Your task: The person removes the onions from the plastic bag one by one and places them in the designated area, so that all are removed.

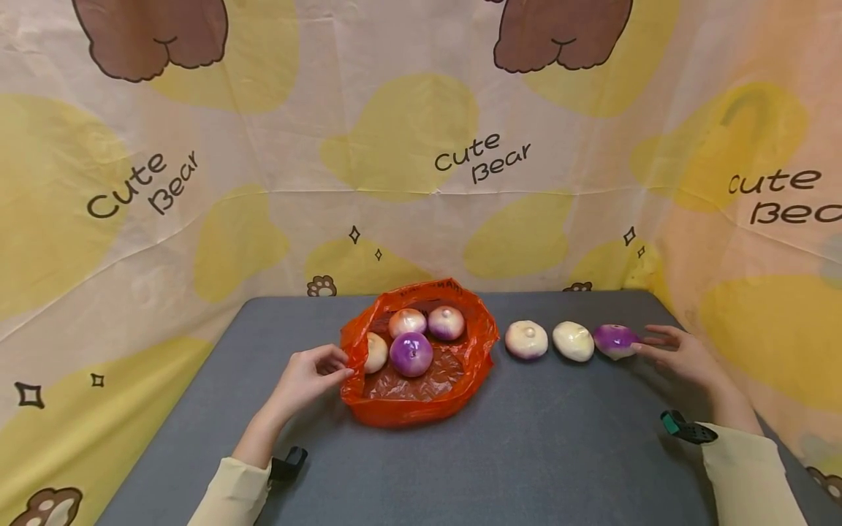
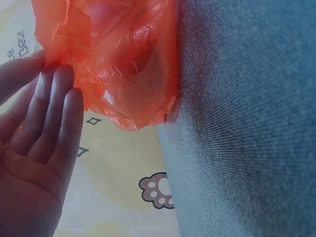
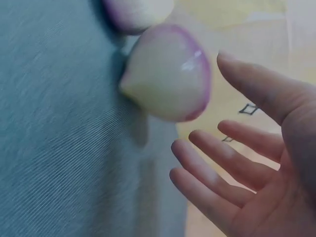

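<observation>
Only overhead: four onions inside bag.

Left hand low and forward, fingers extended and close together, palm turned inward. Right hand out to the right, fingers straight and spread, holding nothing. Both forearms in pale sleeves.
</observation>
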The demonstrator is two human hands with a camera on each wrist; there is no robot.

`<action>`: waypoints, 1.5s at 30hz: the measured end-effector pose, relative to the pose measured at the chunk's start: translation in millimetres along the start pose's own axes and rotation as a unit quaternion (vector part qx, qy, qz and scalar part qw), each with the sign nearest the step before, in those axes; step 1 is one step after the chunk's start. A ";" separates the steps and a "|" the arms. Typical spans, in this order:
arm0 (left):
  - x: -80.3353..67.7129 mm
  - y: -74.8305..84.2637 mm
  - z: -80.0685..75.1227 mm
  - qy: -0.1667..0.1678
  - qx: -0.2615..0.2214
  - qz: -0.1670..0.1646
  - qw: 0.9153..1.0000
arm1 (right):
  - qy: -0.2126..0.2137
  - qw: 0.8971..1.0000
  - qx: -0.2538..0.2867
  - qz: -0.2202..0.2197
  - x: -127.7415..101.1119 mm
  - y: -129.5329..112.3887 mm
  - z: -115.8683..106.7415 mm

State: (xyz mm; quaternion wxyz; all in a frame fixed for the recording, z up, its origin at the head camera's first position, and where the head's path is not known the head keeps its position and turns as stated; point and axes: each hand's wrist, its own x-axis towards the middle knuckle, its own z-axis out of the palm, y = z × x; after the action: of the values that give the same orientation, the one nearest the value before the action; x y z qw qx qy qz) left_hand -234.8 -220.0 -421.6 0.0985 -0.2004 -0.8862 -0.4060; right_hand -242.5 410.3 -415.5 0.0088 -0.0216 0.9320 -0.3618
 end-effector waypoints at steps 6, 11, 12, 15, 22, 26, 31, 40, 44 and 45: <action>-1.4 0.7 -1.0 -0.002 -0.003 -0.007 1.000 | 0.023 0.999 -0.025 -0.014 2.3 -15.6 -8.8; -1.4 -0.3 -0.7 -0.003 -0.004 -0.010 1.000 | 0.041 0.998 -0.028 -0.032 2.5 -32.1 -10.4; -1.2 -0.6 -0.6 -0.003 -0.003 -0.009 1.000 | 0.044 0.998 -0.030 -0.033 2.7 -35.8 -10.3; -1.3 -1.2 -0.5 -0.003 -0.002 -0.008 1.000 | 0.050 0.998 -0.037 -0.031 4.3 -47.8 -9.7; -2.0 -2.0 0.7 0.002 -0.002 -0.009 1.000 | 0.038 0.999 -0.018 -0.028 8.7 -80.3 -4.7; -2.6 -2.0 1.1 0.003 -0.003 -0.010 1.000 | 0.030 0.999 0.001 -0.029 11.9 -100.5 2.4; -1.7 0.2 0.4 0.000 0.000 -0.008 1.000 | 0.035 0.998 -0.006 -0.042 19.2 -123.7 12.9; -1.2 2.2 -0.5 0.001 -0.006 -0.003 1.000 | 0.017 0.995 0.039 -0.091 37.3 -161.5 43.2; -1.5 0.4 0.5 -0.002 -0.010 -0.003 1.000 | 0.003 0.993 0.053 -0.105 45.4 -176.5 60.4; -1.8 0.6 0.6 -0.002 -0.009 -0.004 1.000 | 0.000 0.992 0.056 -0.111 47.5 -180.2 64.6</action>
State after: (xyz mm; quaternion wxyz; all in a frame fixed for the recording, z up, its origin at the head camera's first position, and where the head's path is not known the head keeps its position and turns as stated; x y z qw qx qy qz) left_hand -233.0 -219.7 -422.2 0.0935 -0.1983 -0.8833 -0.4144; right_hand -281.8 231.6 -341.6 -0.0306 -0.1245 0.9022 -0.4117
